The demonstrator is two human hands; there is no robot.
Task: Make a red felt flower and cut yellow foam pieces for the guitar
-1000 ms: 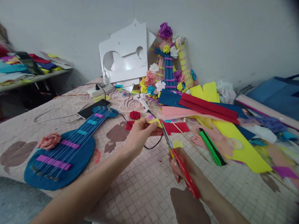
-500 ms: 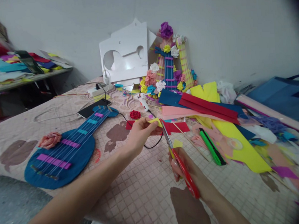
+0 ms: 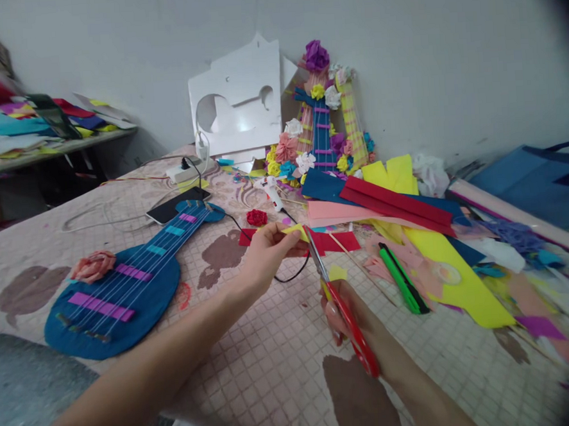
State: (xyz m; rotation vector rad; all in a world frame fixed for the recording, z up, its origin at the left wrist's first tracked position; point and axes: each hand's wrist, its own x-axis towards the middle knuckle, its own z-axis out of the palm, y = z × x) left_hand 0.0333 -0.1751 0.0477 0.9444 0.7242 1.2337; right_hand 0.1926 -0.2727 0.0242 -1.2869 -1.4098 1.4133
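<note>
A small piece of yellow paper (image 3: 295, 231) is pinched between the thumb and fingers of my left hand (image 3: 272, 246). My right hand (image 3: 351, 308) is wrapped round red-handled scissors (image 3: 352, 328), whose blades point up and touch the yellow piece's right edge. Beneath the hands lie red paper strips (image 3: 337, 241) and a yellow scrap (image 3: 337, 273). Beyond my left hand sits a red paper flower (image 3: 256, 217). To the left rests a blue paper guitar (image 3: 139, 283) with purple and light blue bars, white strings and a pink flower.
A white glue gun (image 3: 271, 193) and a phone (image 3: 175, 207) lie farther back. On the right are a green cutter knife (image 3: 403, 279), a thin stick (image 3: 362, 269) and many paper pieces (image 3: 462, 276). Decorated guitars (image 3: 322, 130) and white board (image 3: 239, 100) lean against the wall.
Almost nothing differs. Both hands, the yellow paper and the scissors hold the same pose, while the view has shifted very slightly.
</note>
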